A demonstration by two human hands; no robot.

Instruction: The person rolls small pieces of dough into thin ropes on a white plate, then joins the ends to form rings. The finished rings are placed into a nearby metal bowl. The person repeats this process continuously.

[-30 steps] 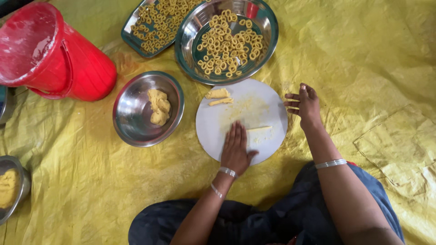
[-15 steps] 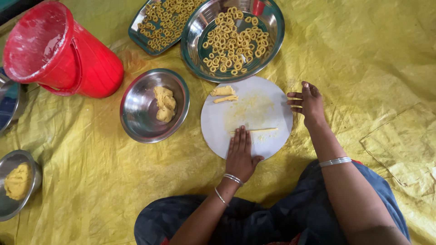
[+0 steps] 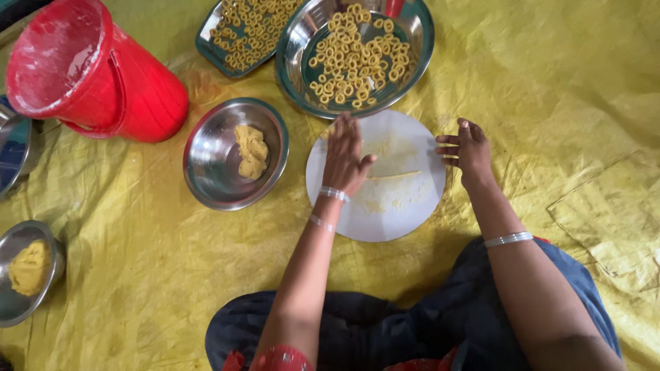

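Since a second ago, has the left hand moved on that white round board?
Yes. The left hand has slid from the near edge of the white round board up toward the bowl of dough rings.

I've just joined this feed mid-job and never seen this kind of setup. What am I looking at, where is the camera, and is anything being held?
There is no machine here: a seated person works with two bare hands, filmed from a camera on their head looking down. The left hand lies flat on a round white board, palm on a thin strip of dough. The right hand rests at the board's edge. Neither grips anything. Around the board on the yellow sheet: a steel bowl with a dough lump, two steel trays of dough rings, and a red bucket.
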